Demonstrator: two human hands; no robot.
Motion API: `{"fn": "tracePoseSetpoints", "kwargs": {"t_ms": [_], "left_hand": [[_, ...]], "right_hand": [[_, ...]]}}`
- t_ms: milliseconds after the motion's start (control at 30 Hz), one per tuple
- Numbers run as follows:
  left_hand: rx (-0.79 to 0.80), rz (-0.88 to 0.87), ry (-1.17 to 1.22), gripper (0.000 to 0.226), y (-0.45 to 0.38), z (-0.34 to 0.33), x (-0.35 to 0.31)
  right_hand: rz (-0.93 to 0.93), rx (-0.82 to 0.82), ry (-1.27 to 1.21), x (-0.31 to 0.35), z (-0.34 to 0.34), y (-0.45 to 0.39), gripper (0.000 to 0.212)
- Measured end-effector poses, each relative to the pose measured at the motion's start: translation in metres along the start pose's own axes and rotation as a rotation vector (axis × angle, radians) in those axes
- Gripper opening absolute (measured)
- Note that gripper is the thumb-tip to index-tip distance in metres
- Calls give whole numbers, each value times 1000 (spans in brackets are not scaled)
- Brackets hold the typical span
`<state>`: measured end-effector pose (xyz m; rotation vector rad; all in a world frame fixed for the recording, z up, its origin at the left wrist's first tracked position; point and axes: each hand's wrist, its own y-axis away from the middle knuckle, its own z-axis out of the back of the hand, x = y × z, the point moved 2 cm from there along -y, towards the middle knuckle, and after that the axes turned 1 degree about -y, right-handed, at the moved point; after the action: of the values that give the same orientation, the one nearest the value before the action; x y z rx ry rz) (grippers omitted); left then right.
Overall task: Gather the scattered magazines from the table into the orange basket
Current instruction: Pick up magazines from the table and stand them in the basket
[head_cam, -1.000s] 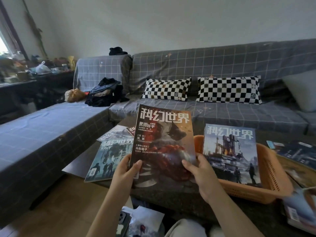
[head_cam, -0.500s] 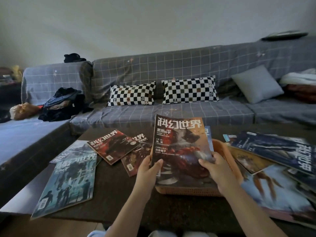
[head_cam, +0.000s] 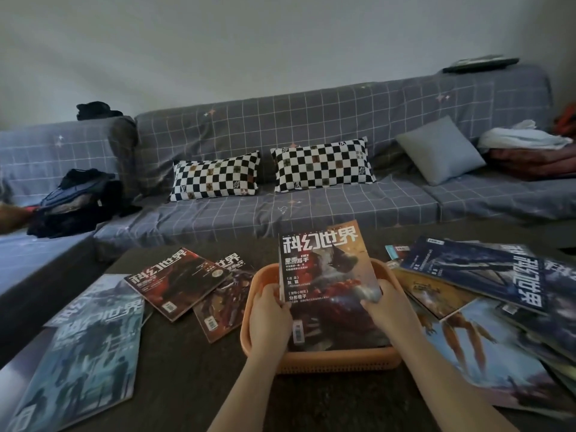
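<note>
Now that both hands have lowered the glossy red-covered magazine (head_cam: 327, 282) into the orange plastic basket (head_cam: 321, 361), left hand (head_cam: 269, 316) and right hand (head_cam: 391, 308) still pinch its edges; many remain scattered

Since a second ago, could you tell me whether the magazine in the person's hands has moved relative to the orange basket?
Yes. The magazine has gone rightward and down into the orange basket; earlier it was held left of the basket.

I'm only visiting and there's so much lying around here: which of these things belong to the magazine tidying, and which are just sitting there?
Part of the job:
- orange basket
- held magazine, gripped by left hand and right hand
- red magazine
- blue-grey magazine
- pile of magazines

Just lying about:
- checkered cushions
- grey cushion
- dark clothes
</note>
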<state>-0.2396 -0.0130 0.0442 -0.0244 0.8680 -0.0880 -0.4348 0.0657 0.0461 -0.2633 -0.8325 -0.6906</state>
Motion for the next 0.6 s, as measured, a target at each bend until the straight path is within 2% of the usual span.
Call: {"fn": "tracePoseSetpoints", "kwargs": {"t_ms": [133,333,534,600], "left_hand": [[36,31,-34,38,-2,-2,1],[149,5,-39,33,-7,-5,7],[244,115,103,47,-9,0,11],[266,147,167,48,-11,0,11]], "right_hand": [[-27,62,118,1,-3,2,28],[-31,85,87,4,-1,2,21],[-59,98,0,5,-1,4,20],[-62,119,46,3,-1,4,21]]}}
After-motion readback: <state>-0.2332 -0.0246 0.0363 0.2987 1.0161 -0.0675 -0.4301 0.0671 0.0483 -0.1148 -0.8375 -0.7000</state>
